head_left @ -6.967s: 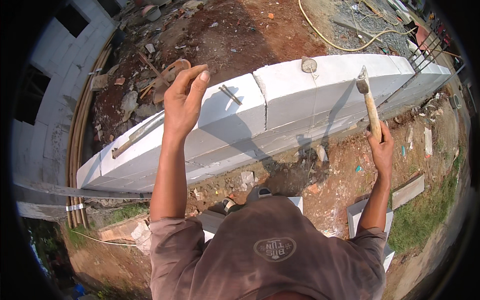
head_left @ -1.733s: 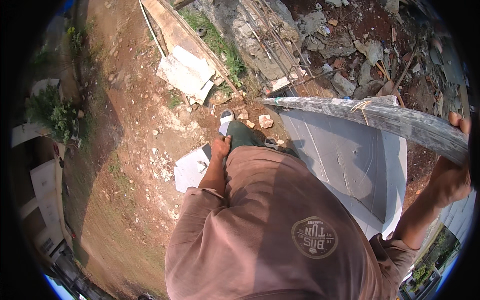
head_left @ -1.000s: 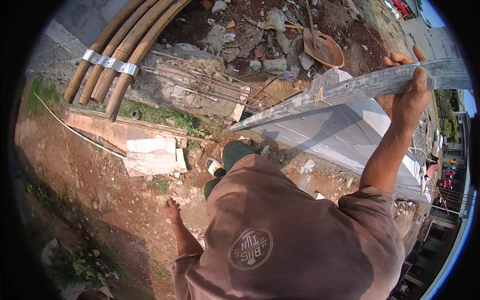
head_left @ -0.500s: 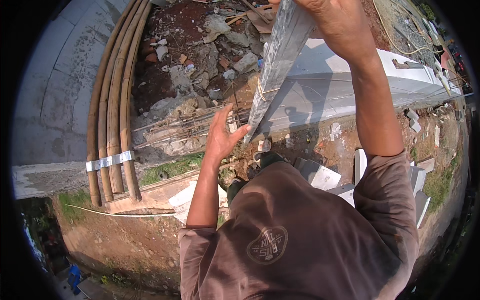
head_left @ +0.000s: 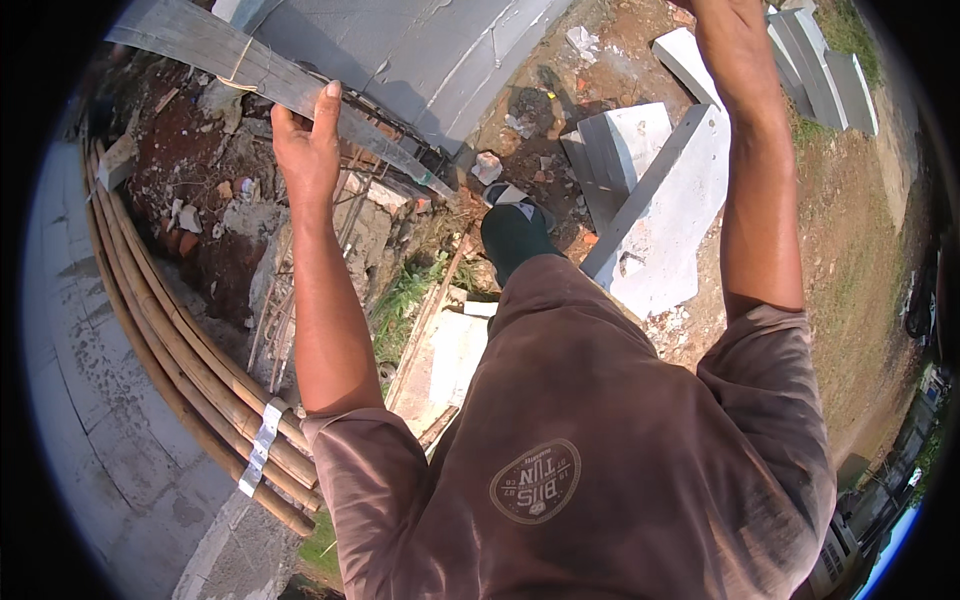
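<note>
My left hand (head_left: 308,150) grips the edge of a long grey plank (head_left: 285,85), with its thumb lying over the near face. A thin yellowish cord (head_left: 238,68) is looped around the plank left of that hand. The plank slants from the upper left down toward my foot (head_left: 518,225), narrowing at its lower end. My right hand (head_left: 732,40) is raised at the top edge, apart from the plank. Its fingers are cut off by the picture's edge, so whatever it holds is hidden. Nearest to it are pale grey blocks (head_left: 690,60).
Bamboo poles (head_left: 190,340), bound with a pale strip, curve along the left beside a grey block surface. Rubble (head_left: 185,215) and thin steel bars (head_left: 270,325) lie between. More grey blocks (head_left: 660,215) lean near my feet. A grey wall (head_left: 400,50) stands at the top.
The view has turned. My left hand has gone from open beside the plank to gripping it. My right hand, earlier at the plank's upper part, has come away to the right.
</note>
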### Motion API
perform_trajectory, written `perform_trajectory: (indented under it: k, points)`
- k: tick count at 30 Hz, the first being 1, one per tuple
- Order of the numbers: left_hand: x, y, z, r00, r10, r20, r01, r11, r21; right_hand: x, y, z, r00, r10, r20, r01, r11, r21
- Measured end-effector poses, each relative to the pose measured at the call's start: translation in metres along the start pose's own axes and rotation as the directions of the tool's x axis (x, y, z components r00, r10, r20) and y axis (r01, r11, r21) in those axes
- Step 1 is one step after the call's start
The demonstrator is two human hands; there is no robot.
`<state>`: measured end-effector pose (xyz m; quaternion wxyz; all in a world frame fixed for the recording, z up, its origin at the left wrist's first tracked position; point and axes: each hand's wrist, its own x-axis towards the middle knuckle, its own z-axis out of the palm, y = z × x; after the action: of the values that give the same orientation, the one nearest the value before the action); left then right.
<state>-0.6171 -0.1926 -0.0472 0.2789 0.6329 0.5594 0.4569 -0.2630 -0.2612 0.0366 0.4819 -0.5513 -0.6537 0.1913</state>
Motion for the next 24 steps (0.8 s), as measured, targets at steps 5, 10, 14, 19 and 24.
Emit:
perform_trajectory:
  k: [5,10,14,19,24]
  points:
    - [-0.010,-0.014,0.000,0.999,0.007,-0.044,-0.007,1.000,0.006,-0.152,0.074,0.021,0.777,0.628,-0.040,-0.626,0.778,0.062]
    - [-0.008,-0.023,0.008,0.995,0.012,-0.098,-0.013,1.000,0.000,-0.276,0.138,0.048,0.449,0.892,0.039,-0.886,0.439,0.149]
    - [-0.021,-0.033,0.020,0.989,-0.033,-0.147,0.026,0.999,-0.047,-0.299,0.169,0.091,0.431,0.861,0.269,-0.890,0.455,-0.033]
    - [-0.028,-0.037,0.037,0.986,-0.016,-0.165,0.004,0.997,-0.078,-0.273,0.197,0.163,0.413,0.792,0.450,-0.867,0.493,-0.072]
    - [-0.068,-0.062,0.049,0.937,0.039,-0.348,-0.028,0.999,0.038,-0.283,0.237,0.236,0.442,0.740,0.507,-0.857,0.516,-0.005]
